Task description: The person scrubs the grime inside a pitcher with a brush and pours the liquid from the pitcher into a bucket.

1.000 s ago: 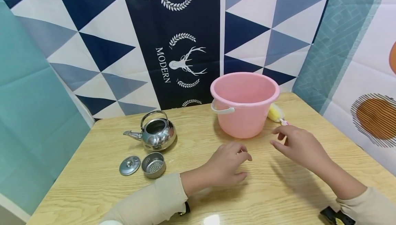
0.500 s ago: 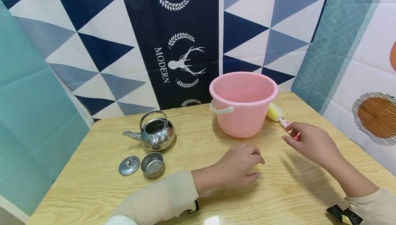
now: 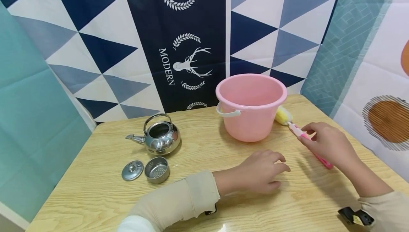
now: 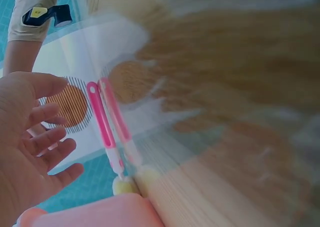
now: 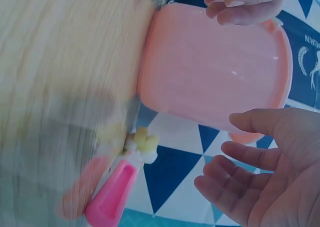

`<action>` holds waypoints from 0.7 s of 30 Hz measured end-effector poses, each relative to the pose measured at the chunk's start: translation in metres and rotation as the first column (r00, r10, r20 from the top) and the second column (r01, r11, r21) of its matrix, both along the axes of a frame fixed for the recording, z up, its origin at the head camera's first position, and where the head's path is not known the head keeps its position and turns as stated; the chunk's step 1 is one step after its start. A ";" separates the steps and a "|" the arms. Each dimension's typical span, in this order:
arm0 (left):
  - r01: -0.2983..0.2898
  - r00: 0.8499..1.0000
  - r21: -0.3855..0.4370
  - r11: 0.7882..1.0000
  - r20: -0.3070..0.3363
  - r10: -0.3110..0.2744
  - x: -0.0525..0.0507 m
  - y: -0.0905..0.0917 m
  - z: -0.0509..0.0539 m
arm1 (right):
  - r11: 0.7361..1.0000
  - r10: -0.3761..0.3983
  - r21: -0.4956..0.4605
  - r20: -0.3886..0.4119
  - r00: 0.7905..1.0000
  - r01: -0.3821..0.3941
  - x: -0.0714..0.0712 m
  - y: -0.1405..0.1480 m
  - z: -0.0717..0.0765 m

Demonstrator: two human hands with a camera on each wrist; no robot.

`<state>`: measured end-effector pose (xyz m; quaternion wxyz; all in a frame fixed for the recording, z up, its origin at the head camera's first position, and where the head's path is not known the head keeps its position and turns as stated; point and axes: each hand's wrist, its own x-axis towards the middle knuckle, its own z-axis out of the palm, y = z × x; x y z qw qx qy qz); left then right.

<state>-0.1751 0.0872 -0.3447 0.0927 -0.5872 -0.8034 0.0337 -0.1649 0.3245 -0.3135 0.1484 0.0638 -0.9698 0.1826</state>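
Note:
A bottle brush with a yellow-and-white sponge head and a pink-and-white handle lies on the table, its head beside the pink bucket. My right hand hovers over its handle, covering part of it in the head view. In the right wrist view, this hand's fingers are spread and apart from the pink handle. My left hand is over the table in front of the bucket, holding nothing. Its fingers are loosely spread in the left wrist view.
A steel teapot stands at the left, without its lid. Before it lie the round lid and a perforated steel strainer. The bucket has a white handle hanging at its left. Patterned walls border the wooden table.
My left hand has moved rightward across the table. My right hand has moved right, over the brush handle, and more of the pink handle shows now. The bucket and teapot stay put.

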 end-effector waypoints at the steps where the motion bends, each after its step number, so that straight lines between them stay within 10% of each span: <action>1: 0.001 1.000 0.001 1.000 -0.005 -0.001 -0.001 0.003 0.000 | 1.000 -0.004 0.003 0.003 1.000 0.004 0.000 0.002 0.000; 13: -0.086 0.989 -0.009 0.996 0.117 0.086 -0.010 0.029 -0.001 | 0.998 -0.061 0.003 0.058 0.996 0.061 -0.004 0.024 -0.002; 21: -0.097 0.993 -0.037 0.995 0.058 0.099 -0.023 0.041 -0.003 | 0.998 -0.070 0.010 0.069 0.995 0.070 -0.007 0.030 -0.006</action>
